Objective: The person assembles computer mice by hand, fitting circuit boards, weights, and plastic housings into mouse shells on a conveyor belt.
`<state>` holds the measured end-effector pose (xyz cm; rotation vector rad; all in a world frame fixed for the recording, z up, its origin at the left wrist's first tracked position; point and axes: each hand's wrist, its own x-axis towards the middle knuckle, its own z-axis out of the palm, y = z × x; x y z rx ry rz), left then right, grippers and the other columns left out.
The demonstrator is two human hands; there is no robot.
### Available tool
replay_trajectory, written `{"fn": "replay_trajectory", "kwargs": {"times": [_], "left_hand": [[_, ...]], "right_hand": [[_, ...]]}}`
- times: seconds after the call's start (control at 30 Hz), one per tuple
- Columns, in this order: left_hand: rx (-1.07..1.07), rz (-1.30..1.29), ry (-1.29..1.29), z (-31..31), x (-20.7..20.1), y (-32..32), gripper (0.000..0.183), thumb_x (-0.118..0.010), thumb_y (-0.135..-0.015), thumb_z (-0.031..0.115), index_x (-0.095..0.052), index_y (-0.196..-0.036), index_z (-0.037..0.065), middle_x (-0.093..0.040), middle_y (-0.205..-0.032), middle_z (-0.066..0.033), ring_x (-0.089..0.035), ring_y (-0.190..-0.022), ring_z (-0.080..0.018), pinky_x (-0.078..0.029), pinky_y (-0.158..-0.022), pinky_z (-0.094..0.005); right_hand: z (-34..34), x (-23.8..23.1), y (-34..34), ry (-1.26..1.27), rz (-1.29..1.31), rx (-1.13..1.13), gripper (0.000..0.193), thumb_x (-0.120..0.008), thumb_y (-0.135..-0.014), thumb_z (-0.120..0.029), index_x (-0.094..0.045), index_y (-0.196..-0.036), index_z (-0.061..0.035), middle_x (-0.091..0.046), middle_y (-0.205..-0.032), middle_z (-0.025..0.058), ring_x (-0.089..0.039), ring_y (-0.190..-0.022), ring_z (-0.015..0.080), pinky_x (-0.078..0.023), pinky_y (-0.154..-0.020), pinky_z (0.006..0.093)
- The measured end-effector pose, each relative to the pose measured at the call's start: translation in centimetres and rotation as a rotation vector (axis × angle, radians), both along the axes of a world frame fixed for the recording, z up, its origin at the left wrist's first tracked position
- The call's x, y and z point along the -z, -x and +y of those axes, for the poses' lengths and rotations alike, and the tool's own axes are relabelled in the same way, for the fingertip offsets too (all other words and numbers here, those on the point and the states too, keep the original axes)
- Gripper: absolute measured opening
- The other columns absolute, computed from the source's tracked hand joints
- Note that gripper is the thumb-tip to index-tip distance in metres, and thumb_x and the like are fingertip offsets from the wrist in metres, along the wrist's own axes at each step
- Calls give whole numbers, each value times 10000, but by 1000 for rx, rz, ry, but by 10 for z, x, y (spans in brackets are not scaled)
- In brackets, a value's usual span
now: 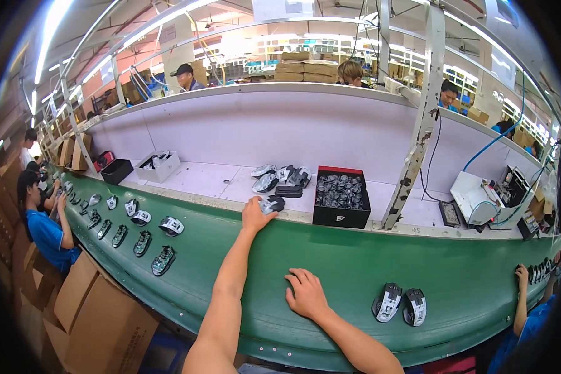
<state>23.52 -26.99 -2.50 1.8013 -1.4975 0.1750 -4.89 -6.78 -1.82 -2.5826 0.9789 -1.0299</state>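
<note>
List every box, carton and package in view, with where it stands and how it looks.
Black square box with red rim: white shelf, full of grey parts.
White open tray box: shelf, left.
Small black box: beside the white one.
Brown cardboard cartons: floor, lower left.
Stacked brown cartons: behind the partition.

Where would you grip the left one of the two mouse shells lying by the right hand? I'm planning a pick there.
Probably across the long sides of the left mouse shell, coming from above: it lies flat on the green belt, and its neighbour crowds its right flank.
</note>
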Motion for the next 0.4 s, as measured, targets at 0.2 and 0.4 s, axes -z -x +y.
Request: {"fn": "replay_trajectory", "kwargs": {"times": [0.2, 0.4], "left_hand": [[84, -184, -128, 0, -5, 47, 883, -808, -703, 558, -487, -1355, 56, -506, -1369, -206, -501, -1271, -385, -439, -995, -511], [-16, -6, -413, -50, -30, 56, 977, -764, -675, 714, -496, -1363, 74, -486, -1427, -242, -488, -1315, -421, -433, -1030, -550]], "right_hand": [[-14, 6, 14, 15, 36, 39, 368, -638, -833, -185, -621, -1172, -42, -574, -1297, 149, -518, -1246, 334, -428, -1032, 474], [-14, 15, 10, -25, 29, -12, 416, -664, -822, -219, -620, -1201, -53, -561, -1325, 159, -505, -1274, 342, -416, -1060, 494]]}}
